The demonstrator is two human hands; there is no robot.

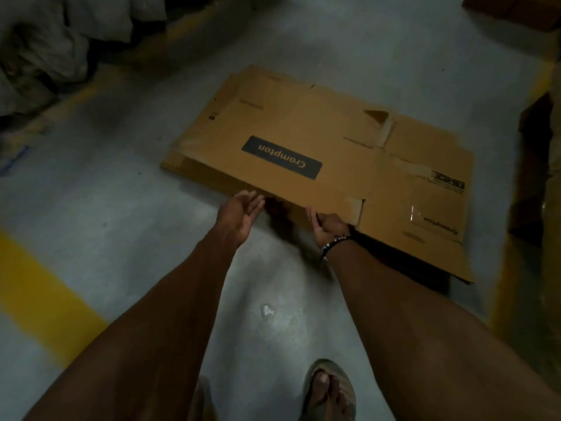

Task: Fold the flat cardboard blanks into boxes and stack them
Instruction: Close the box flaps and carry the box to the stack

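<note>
A: Starting at the left, what lies there?

B: A broad yellow painted stripe (45, 287) crosses the grey concrete floor (127, 183), and pale crumpled sacks (42, 47) sit in the far left corner, blurred.

A: And the left hand?

B: The left hand (239, 215) is spread, fingers loose and palm turned inward, right at the near edge of the flat brown cardboard blank (303, 138). It grips nothing; whether the fingertips touch the edge, I cannot tell.

A: Where is the blank itself?

B: On the floor, mid-frame, its near edge raised a little, with a dark shadow beneath. A black label (281, 157) reading "Crompton" shows upside down.

A: The right hand?

B: The right hand (328, 227), with a beaded bracelet (334, 244) at the wrist, is curled around the blank's near edge, thumb up against it.

A: Anything lower down?

B: A foot in a sandal (329, 390) at the bottom, and at the far right another yellow line (510, 268), beside dark brown cardboard (534, 165).
</note>
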